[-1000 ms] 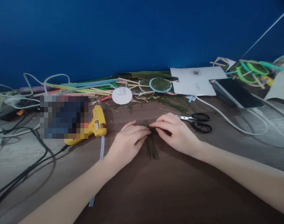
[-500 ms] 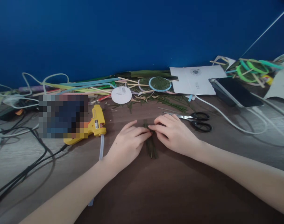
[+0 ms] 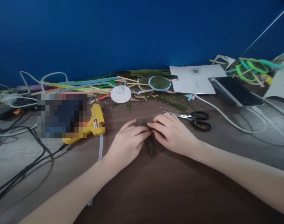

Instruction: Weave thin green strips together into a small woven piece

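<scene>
Between the hands (image 3: 129, 141) (image 3: 173, 133), green strips (image 3: 151, 147)

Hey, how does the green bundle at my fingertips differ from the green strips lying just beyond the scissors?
The green bundle is at the fingertips of your left hand and right hand; the green strips lie untouched. The green bundle runs nearly straight toward you, while the green strips slant sideways. Both consist of thin, narrow green pieces.

Both hands (image 3: 129, 140) (image 3: 173, 132) pinch a bundle of dark green strips (image 3: 150, 147) — scissors (image 3: 191, 117) lie nearby.
</scene>
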{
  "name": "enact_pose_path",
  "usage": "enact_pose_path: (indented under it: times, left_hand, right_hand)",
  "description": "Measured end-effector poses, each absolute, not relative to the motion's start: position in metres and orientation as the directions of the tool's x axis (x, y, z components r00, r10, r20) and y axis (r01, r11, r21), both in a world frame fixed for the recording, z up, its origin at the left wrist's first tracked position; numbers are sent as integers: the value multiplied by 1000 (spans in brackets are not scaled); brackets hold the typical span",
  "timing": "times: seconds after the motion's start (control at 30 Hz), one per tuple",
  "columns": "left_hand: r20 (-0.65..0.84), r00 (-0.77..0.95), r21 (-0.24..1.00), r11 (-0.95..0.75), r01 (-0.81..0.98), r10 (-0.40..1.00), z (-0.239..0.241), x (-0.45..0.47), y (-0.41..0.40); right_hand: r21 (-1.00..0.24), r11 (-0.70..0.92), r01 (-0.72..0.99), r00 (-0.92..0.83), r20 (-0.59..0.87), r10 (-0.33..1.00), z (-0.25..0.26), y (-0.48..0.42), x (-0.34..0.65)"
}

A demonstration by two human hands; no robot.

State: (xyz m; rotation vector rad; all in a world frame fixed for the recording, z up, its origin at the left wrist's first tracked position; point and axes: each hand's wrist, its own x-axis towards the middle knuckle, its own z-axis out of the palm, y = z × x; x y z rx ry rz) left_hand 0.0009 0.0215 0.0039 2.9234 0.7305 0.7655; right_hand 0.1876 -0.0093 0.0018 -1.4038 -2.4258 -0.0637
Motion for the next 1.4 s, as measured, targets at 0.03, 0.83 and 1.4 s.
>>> enact_pose_path:
  times: [0.03, 0.83, 1.4]
  left_hand:
    - [455, 769, 144, -889, 434, 449, 4, 1, 22]
    - [437, 759, 177, -874, 454, 482, 2, 0, 20]
    - [221, 661, 613, -629, 478, 717, 11, -1, 23]
  right_hand:
    - [-128, 511, 850, -455, 309, 835, 2, -9, 188]
    - [-100, 522, 847, -468, 325, 822, 0, -8, 187]
    - [-327, 512, 794, -397, 358, 845, -1, -7, 196]
